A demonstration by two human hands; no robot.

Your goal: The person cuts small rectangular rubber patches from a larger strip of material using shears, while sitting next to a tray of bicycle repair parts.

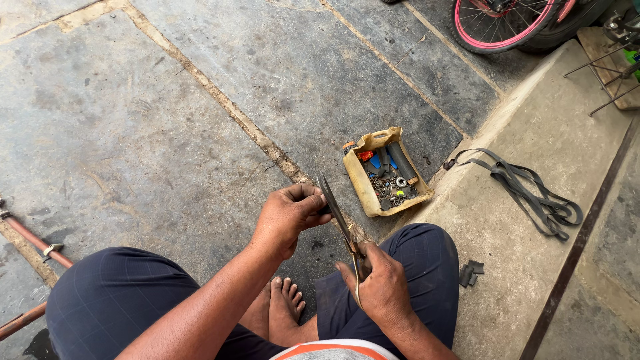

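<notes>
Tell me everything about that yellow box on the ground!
The yellow box is an open-topped container with no lid, looking like worn, grubby plastic, its rim bent and uneven. It sits flat on the grey stone floor, turned at an angle against the edge of the concrete step. Inside lie small metal bits like nuts and washers, dark rubber pieces, and blue and red-orange scraps. Neither hand touches it; the left hand is the nearer one.
</notes>
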